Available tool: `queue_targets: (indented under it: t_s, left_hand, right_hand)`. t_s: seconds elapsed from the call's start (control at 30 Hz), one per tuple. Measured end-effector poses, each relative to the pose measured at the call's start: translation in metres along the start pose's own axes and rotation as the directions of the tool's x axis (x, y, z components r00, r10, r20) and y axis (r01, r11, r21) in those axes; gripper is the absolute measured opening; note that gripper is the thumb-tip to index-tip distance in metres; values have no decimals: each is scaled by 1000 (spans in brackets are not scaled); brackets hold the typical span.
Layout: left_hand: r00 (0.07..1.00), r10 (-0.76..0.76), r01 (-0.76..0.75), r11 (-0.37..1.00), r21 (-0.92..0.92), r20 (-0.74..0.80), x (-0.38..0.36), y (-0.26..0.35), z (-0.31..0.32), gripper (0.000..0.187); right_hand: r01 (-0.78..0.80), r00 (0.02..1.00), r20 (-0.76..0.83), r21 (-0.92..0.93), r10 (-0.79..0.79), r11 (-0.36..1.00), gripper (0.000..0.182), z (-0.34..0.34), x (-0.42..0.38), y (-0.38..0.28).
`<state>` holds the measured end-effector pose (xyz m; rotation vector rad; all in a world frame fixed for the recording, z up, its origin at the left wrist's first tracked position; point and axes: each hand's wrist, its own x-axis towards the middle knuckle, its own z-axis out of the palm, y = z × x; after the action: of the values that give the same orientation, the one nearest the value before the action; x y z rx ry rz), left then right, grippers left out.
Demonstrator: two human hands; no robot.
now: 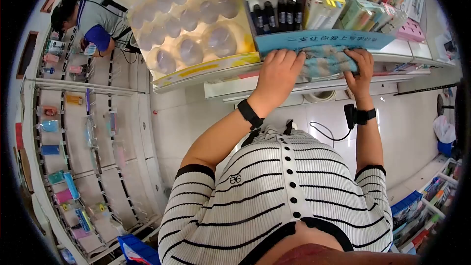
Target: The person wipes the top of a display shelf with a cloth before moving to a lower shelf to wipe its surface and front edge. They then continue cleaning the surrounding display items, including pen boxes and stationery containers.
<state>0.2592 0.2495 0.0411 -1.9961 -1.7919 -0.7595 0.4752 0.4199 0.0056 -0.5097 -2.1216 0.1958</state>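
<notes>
A blue and grey patterned cloth lies bunched along the front edge of the shelf, just below a blue sign strip with printed characters. My left hand is closed on the cloth's left end, its fingers bent over the shelf edge. At the other end, the fingers of my right hand curl round the cloth. Part of each grip is hidden behind the cloth and the edge. Black bands circle both my wrists; a small black device with a cable hangs by the right one.
Left of the cloth stands a yellow display box with clear round domes. Behind the sign are black pens and boxed stationery. A person works at the hanging-goods rack on the left. More shelved goods stand lower right.
</notes>
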Motion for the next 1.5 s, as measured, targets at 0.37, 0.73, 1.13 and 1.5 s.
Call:
queue_targets:
  t_s: [0.37, 0.73, 1.13, 1.5]
  left_hand:
    - [981, 89, -108, 988, -107, -170, -60, -32, -77, 40]
    - [979, -147, 171, 971, 168, -144, -149, -131, -140, 39]
    - [961, -264, 271, 957, 99, -80, -199, -183, -172, 60]
    - [949, -311, 316, 939, 135, -54, -220, -202, -187, 56]
  right_hand:
    - [157, 987, 32, -65, -155, 985, 43, 4, -11, -94]
    - [97, 977, 199, -97, -76, 991, 62, 114, 22, -211]
    - [91, 966, 240, 31, -96, 995, 59, 160, 40, -278]
    - [121, 929, 331, 153, -166, 981, 67, 178, 46, -300]
